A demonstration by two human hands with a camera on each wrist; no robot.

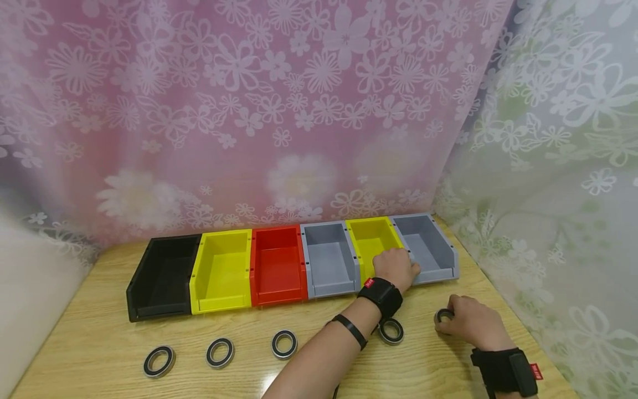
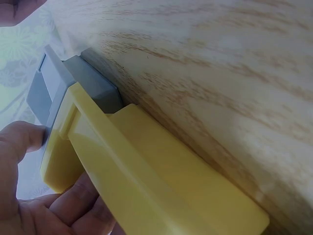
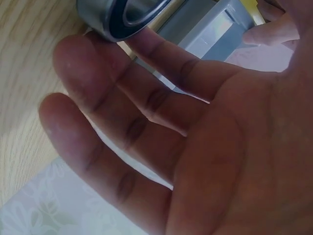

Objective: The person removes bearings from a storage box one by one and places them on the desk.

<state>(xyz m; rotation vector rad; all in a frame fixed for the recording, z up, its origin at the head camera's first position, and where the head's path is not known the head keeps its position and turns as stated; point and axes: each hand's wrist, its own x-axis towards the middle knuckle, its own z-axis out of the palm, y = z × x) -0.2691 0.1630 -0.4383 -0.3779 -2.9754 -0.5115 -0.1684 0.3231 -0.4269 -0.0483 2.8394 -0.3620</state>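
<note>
My left hand [image 1: 395,267] grips the adjoining side walls of the right-hand yellow bin [image 1: 372,239] and the grey bin [image 1: 425,244] at the row's right end. In the left wrist view, its thumb lies along the grey side and its other fingers are inside the yellow bin. On the table's right part, my right hand [image 1: 479,322] pinches a ball bearing [image 1: 438,318] standing on edge. Its dark seal and metal ring show at the fingertips in the right wrist view. Another bearing [image 1: 382,331] lies flat, close by my left wrist.
Further left along the row stand a grey bin [image 1: 329,260], a red bin [image 1: 278,260], a yellow bin [image 1: 225,271] and a black bin [image 1: 164,271]. Three bearings lie spaced out before them, the nearest bearing [image 1: 276,344] left of my forearm. Flowered curtains hang behind and at right.
</note>
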